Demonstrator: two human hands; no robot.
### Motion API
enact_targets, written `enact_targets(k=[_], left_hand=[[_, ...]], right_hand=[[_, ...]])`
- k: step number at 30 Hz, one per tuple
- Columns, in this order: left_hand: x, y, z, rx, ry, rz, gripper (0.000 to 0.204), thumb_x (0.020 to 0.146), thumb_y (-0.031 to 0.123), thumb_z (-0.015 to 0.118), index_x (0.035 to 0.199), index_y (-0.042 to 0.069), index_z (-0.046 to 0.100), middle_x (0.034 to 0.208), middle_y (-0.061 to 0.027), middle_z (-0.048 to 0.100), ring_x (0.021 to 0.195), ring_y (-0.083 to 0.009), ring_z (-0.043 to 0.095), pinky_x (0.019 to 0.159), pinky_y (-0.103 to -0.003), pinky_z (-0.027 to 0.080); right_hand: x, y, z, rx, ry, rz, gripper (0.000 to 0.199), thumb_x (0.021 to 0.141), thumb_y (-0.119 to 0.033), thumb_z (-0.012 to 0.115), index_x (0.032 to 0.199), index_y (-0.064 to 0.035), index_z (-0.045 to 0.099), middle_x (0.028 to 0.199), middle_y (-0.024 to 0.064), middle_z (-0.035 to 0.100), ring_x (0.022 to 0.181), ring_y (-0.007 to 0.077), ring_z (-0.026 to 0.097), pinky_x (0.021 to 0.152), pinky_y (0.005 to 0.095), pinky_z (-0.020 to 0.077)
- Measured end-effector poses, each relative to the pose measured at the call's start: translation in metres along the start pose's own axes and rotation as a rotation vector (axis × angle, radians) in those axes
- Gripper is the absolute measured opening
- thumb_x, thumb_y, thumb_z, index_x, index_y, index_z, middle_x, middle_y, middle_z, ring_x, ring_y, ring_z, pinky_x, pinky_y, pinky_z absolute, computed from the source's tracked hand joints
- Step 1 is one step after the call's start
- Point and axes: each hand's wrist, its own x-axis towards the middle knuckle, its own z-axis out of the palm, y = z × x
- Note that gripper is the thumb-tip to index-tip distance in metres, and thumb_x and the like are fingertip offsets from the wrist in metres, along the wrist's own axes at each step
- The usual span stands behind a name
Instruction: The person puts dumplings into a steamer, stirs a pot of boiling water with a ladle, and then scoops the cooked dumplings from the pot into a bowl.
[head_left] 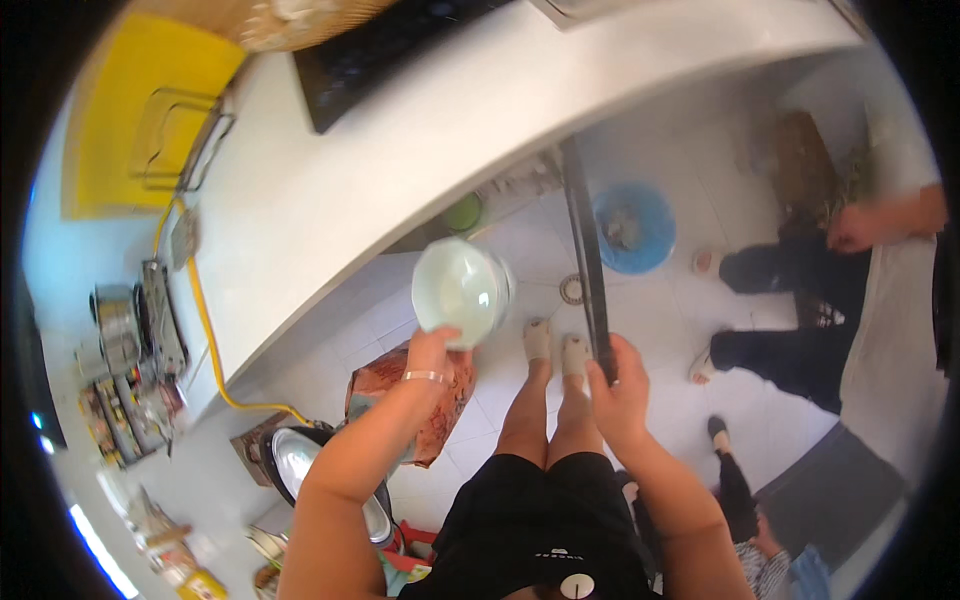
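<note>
My left hand [435,352] is closed on the rim of a pale, glossy bowl [455,290], held out in front of the counter. A second edge shows along the bowl's right side, so it may be a stack; I cannot tell. My right hand [622,395] grips the near end of a long dark cabinet door [585,240], thumb on one side and fingers on the other. The door stands out from under the counter, seen along its top edge. Left of the door, a green round item [462,212] shows in the low space beneath the counter.
A white countertop [300,190] curves across, carrying a black cooktop [370,60]. On the floor are a blue basin [640,225], a reddish patterned bag [440,420] and a drain [571,289]. Another person [800,300] stands at right; someone else [760,540] is lower right.
</note>
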Motion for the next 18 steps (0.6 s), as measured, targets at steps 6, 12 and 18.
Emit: enact_targets(k=[6,12,18], left_hand=[[-0.157,0.014,-0.123,-0.140,-0.091,-0.018,0.040,0.074,-0.004,0.051,0.114,-0.004,0.050,0.095,-0.0165,0.061,0.073,-0.0285,0.062,0.048,-0.036,0.050],[-0.268,0.004,-0.178,-0.329,0.109,0.239,0.048,0.071,-0.006,0.055,0.119,-0.003,0.050,0.106,-0.0139,0.061,0.095,-0.0273,0.061,0.078,-0.038,0.051],[-0.336,-0.034,-0.237,-0.615,0.254,0.338,0.046,0.069,-0.007,0.056,0.115,-0.004,0.053,0.107,-0.0128,0.061,0.097,-0.0263,0.061,0.084,-0.036,0.049]], right_hand=[[0.025,-0.053,0.092,0.999,-0.369,0.703,0.020,0.092,-0.019,0.053,0.107,-0.0052,0.053,0.086,0.0047,0.055,0.080,0.0152,0.055,0.075,0.0319,0.0492],[0.091,-0.097,0.225,1.696,-0.415,0.957,0.064,0.095,-0.054,0.033,0.121,0.0039,0.043,0.135,0.0191,0.042,0.130,0.0349,0.034,0.109,0.0473,0.0234],[0.112,-0.120,0.280,1.855,-0.304,0.782,0.066,0.096,-0.055,0.021,0.114,-0.0008,0.053,0.123,0.0146,0.054,0.121,0.0304,0.045,0.106,0.0471,0.0274]])
